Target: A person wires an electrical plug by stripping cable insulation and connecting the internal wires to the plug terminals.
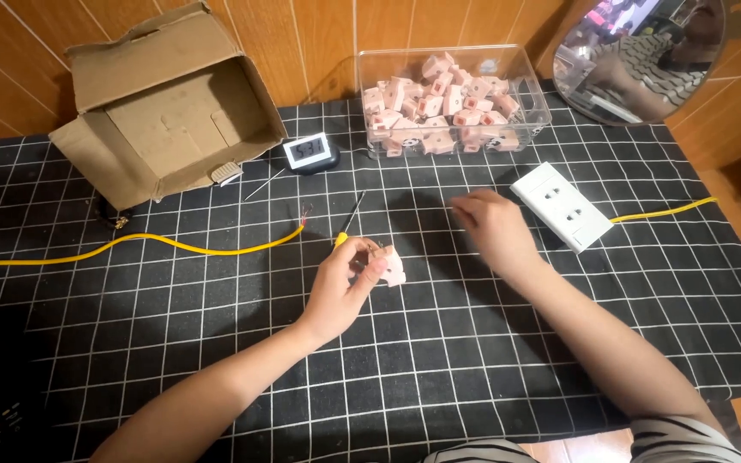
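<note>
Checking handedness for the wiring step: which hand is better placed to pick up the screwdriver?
Likely the right hand: it is empty, while the left hand holds a pink socket part beside the screwdriver.

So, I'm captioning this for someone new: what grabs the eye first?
The left hand at centre holds a small pink plastic block over the black grid-patterned cloth. Behind, a clear plastic box brims with similar pink pieces. A bright yellow cable snakes in from the left.
</note>
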